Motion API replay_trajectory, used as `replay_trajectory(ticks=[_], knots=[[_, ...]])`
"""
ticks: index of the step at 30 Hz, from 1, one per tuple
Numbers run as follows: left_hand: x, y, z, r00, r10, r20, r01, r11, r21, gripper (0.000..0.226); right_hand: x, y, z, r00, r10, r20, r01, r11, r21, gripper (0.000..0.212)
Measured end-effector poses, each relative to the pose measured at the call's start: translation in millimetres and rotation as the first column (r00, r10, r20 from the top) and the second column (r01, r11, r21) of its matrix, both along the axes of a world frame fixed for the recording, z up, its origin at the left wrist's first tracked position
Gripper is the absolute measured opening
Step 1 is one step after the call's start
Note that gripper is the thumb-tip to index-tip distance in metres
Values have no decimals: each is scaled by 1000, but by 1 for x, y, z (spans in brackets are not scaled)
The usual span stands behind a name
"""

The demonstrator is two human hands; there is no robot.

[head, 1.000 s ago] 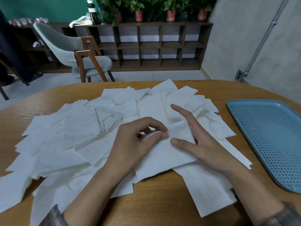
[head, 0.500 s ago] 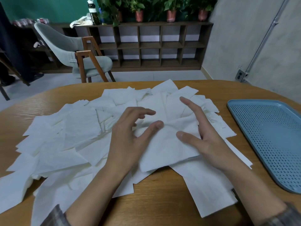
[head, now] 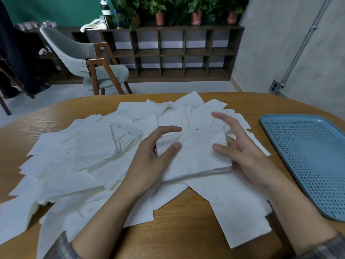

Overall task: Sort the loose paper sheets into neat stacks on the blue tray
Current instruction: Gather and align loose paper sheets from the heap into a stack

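Paper sheets in one small stack [head: 194, 152] are gripped from both sides: left hand [head: 149, 157] and right hand [head: 246, 154], each with its thumb on top. Uncounted loose sheets [head: 89, 146] cover the table [head: 183, 230] middle; one blue tray [head: 308, 146] lies at its right edge.

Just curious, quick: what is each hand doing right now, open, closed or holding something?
Left hand: grips the stack at its left edge.
Right hand: holds its right edge, thumb on top.
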State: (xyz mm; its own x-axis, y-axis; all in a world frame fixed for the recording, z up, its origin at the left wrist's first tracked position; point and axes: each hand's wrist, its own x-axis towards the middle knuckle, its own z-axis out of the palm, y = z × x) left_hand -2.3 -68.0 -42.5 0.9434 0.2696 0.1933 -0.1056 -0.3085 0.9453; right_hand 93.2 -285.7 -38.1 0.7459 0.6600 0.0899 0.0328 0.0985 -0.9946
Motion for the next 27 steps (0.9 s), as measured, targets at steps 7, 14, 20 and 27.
replay_trajectory(ticks=[7,14,20,27], knots=[[1,2,-2,996,-83,31,83,997,6,25,4,-6,-4,995,58,84,-48,992,-114,26],[3,0,-4,985,-132,108,126,990,60,27,6,-3,-8,961,-23,274,66,987,-148,26],[6,-9,-21,931,20,364,-210,845,492,41,8,1,-15,899,-206,386,257,963,-86,29],[3,-16,-32,892,-430,-137,413,655,633,35,11,3,-18,879,-227,420,299,948,-113,30]])
